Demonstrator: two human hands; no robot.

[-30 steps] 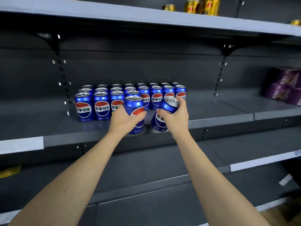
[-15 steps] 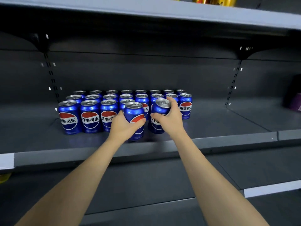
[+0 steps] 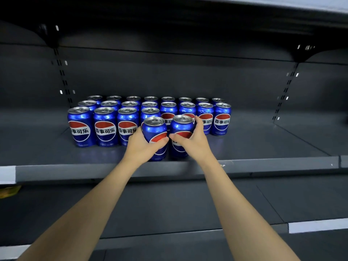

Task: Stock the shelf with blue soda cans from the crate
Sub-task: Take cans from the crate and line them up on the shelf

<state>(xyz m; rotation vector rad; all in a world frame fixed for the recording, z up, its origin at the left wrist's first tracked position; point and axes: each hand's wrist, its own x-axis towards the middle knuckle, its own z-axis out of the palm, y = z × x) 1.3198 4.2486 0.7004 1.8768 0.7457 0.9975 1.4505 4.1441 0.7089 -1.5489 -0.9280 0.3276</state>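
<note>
Grey steel lower shelves (image 3: pixel 169 204) lie nearest, crossed by two bare forearms. Above them, at the front edge of the middle shelf (image 3: pixel 263 164), the left hand (image 3: pixel 143 146) has its fingers curled round an upright blue can (image 3: pixel 153 129), and the right hand (image 3: pixel 192 142) grips a second blue can (image 3: pixel 181 127) just beside it. Both cans stand near the shelf's lip. Behind them the stocked blue cans (image 3: pixel 105 127) sit in rows reaching toward the dark back panel (image 3: pixel 169 76).
</note>
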